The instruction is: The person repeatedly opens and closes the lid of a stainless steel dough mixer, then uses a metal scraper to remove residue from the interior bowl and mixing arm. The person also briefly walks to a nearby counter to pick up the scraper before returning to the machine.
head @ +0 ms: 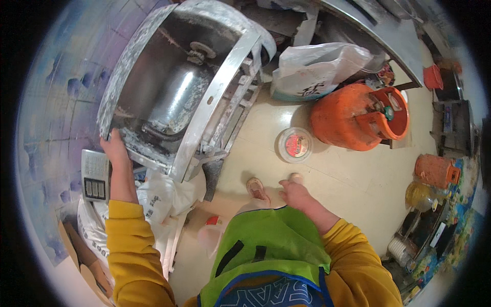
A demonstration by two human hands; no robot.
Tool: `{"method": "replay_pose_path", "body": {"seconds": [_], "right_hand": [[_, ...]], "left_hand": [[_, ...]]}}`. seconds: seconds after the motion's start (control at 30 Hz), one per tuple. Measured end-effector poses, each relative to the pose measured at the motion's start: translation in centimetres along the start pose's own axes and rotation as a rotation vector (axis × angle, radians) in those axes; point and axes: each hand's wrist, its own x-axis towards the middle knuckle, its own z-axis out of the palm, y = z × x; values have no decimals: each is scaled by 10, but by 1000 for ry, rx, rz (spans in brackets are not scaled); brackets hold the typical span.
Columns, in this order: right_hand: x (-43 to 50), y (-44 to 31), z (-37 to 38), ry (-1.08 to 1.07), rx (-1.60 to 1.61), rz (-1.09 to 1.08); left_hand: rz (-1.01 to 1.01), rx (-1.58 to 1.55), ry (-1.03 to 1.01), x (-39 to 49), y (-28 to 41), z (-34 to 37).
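My left hand [114,147] rests on the lower left rim of a large stainless steel dough mixer [209,103], whose trough is smeared with white residue; it touches the rim, with part of the fingers hidden behind it. A mixing shaft fitting [200,52] shows on the trough's inner end wall. My right hand [294,192] hangs in front of the green apron [268,238], its fingers loosely bent, and I see nothing in it. On the floor beyond it lies a round clear plastic tub or lid [295,145] with a red label.
An orange gas cylinder [341,117] stands at right of the mixer, beside a white plastic bag [314,73]. A digital scale [96,174] and white sacks [161,195] are at left. A metal table [399,50] is at the upper right; crowded shelving [422,230] lines the right.
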Motion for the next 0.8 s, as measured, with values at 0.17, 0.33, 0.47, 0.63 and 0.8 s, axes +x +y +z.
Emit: {"method": "replay_pose_path", "body": {"seconds": [0.17, 0.33, 0.47, 0.63, 0.8], "right_hand": [[-17, -13, -7, -99, 14, 10], [-19, -14, -33, -120, -42, 28], [-4, -15, -62, -90, -82, 21], [13, -17, -126, 17, -51, -45], [66, -20, -229, 532, -217, -162]], "left_hand": [[69, 10, -33, 1, -5, -1], [147, 119, 6, -3, -8, 0], [82, 17, -15, -7, -6, 1], [140, 92, 31, -14, -2, 1], [15, 176, 35, -15, -7, -9]]}}
